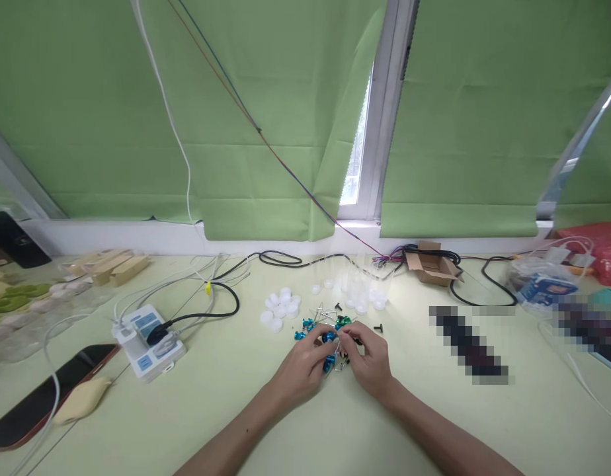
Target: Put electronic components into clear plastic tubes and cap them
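My left hand (305, 360) is closed, thumb and fingers pinching a small shiny blue metallic part (328, 337). Close against it, my right hand (369, 357) has its fingertips pressed together at the same part; whatever lies between them is too small to make out. Below the left fingers shows another blue metallic part (328, 363). Around both hands lies a pile of small pieces: more blue parts (299, 335), a green part (343, 321), bent metal wires (325, 313) and black T-shaped pieces (378, 328). The hands partly cover this pile.
White round caps (280, 307) sit behind the pile, with clear containers (362, 297) beside them. A power strip (149, 344), a phone (52, 390) and a cream-coloured case (82, 400) are at the left. Cables (285, 261) and an open cardboard box (432, 268) lie along the back.
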Motion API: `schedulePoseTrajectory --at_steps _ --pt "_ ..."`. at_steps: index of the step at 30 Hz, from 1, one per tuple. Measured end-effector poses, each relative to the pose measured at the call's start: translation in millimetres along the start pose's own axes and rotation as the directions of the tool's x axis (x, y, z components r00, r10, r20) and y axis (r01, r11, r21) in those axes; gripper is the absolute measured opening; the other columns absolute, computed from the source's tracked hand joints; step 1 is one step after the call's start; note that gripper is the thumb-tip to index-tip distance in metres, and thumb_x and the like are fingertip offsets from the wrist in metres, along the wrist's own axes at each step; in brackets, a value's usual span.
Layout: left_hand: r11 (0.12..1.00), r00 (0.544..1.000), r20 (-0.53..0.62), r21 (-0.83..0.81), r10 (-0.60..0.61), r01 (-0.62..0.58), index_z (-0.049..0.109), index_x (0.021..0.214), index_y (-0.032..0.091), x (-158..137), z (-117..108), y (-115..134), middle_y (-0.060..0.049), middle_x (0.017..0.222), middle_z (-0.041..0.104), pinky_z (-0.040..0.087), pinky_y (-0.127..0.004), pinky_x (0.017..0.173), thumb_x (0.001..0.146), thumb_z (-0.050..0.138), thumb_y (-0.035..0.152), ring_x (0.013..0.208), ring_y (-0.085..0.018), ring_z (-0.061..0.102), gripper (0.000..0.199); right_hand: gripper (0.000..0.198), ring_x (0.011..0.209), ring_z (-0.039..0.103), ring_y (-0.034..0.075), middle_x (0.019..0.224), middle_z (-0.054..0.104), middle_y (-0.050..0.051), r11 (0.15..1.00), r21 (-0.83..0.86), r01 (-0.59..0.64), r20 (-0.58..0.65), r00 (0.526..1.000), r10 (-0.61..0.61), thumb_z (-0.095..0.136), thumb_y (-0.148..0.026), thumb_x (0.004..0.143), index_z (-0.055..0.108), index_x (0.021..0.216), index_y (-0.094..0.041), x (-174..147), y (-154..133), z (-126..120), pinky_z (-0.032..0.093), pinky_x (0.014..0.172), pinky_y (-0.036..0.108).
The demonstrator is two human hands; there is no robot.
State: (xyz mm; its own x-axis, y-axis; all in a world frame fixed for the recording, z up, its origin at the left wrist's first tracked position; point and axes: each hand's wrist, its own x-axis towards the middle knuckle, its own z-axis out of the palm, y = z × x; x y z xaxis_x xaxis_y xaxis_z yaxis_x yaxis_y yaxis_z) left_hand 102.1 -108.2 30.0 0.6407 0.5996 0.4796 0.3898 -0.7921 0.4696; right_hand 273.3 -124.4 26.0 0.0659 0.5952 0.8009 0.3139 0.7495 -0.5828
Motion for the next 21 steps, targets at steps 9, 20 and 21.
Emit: schedulePoseTrajectory --at_steps 9,20,21 --pt "0.957 0.89 -0.373 -0.217 -0.264 0.193 0.07 0.093 0.021 10.0 -6.3 -30.6 -0.009 0.109 0.068 0.049 -0.039 0.096 0.091 0.046 0.017 0.109 -0.023 0.062 0.025 0.01 0.059 0.058 0.013 0.069 0.063 0.002 0.994 -0.092 0.066 -0.108 0.991 -0.076 0.058 -0.015 0.092 0.063 0.085 -0.018 5.7 6.4 -1.2 0.048 0.056 0.024" --pt "0.685 0.561 -0.399 -0.503 -0.725 0.527 0.053 0.119 0.018 94.7 -27.2 -85.7 -0.019 0.13 0.058 0.051 -0.04 0.094 0.069 0.08 0.025 0.12 -0.03 0.059 0.057 0.014 0.06 0.061 0.016 0.07 0.065 0.003 0.993 -0.097 0.071 -0.034 0.997 -0.075 0.054 -0.019 0.094 0.063 0.084 -0.018 2.6 4.3 3.8 0.05 0.057 0.026" --pt "0.672 0.551 -0.39 -0.502 -0.738 0.545 0.051 0.123 0.019 101.6 -23.9 -89.3 -0.02 0.135 0.055 0.05 -0.041 0.094 0.066 0.083 0.026 0.122 -0.032 0.057 0.066 0.013 0.061 0.061 0.016 0.07 0.065 0.003 0.993 -0.093 0.072 -0.033 0.997 -0.076 0.054 -0.019 0.094 0.063 0.085 -0.018 2.6 4.5 4.2 0.049 0.057 0.026"
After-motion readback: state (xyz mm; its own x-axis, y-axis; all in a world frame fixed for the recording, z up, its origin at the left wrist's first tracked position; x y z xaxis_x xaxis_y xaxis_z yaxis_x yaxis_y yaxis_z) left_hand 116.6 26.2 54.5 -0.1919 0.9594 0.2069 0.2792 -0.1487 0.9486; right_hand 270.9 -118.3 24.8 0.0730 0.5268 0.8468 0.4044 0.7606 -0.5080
